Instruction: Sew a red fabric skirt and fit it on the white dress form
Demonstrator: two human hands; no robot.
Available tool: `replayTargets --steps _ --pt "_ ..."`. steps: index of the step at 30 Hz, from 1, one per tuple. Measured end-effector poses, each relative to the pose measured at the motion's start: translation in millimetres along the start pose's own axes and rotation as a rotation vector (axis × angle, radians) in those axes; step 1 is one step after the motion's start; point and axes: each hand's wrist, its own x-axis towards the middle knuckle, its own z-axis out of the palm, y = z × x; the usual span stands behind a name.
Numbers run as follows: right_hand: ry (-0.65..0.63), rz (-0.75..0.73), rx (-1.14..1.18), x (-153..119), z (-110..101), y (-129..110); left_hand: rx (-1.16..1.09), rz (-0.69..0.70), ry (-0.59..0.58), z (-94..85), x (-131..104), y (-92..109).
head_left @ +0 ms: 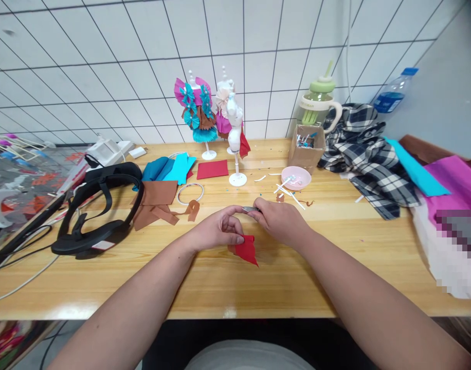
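My left hand [220, 228] pinches a small red cloth-like piece [248, 249] between thumb and fingers, and the piece hangs down with a pointed corner. In my closed right hand [279, 221] is a small silver metal tool [251, 209]; most of it is hidden, so its kind does not show. The left index finger reaches out to the tool's tip. Beyond the hands stands a bare white mini dress form [235, 128]. A folded red sheet [213, 169] lies to its left.
Two dressed mini forms, one in a pink, blue and brown outfit [199, 110], stand by the tiled wall. A pink dish [296, 178], a small cardboard box [307, 146] and a plaid cloth [359, 149] are right. A black headset [98, 216] and brown pieces [156, 192] lie left.
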Motion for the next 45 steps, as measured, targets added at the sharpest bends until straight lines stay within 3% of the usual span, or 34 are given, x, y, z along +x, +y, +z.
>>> replayTargets --steps 39,45 --pt "-0.02 0.079 0.045 2.9 -2.4 4.5 0.156 -0.015 0.013 -0.3 1.6 6.2" --pt "-0.018 0.07 0.14 2.5 -0.1 4.3 0.366 0.108 0.101 -1.7 -2.2 11.6"
